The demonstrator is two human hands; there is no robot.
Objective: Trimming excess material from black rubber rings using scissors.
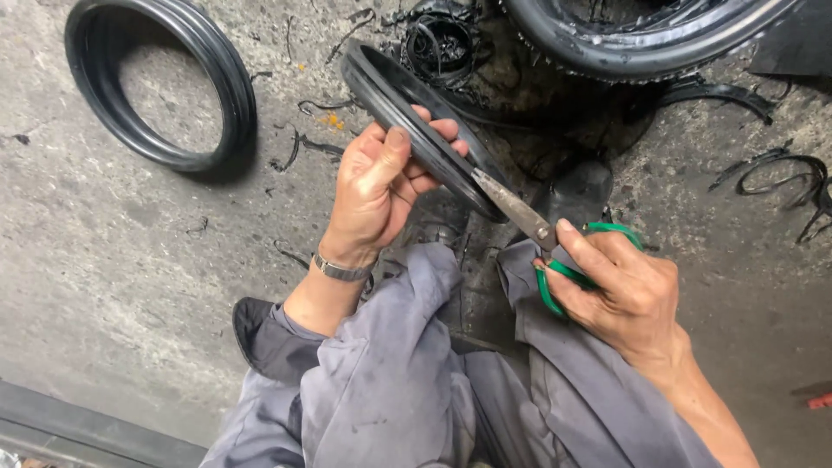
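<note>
Left hand (377, 186) fingers clamp a black rubber ring (416, 130), slanting toward upper left; right hand (620, 290) grips green-handled scissors (542, 234) at its lower-right edge.

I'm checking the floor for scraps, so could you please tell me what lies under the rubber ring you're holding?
Under the ring lie black rubber trimmings on the concrete floor. Whatever sits directly beneath the ring and the left hand is covered.

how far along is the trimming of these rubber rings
Done: black offcuts litter the concrete floor, and one ring lies set aside. In hand: left hand holds a ring, right hand works green-handled scissors along its edge. What remains cannot be told.
</note>
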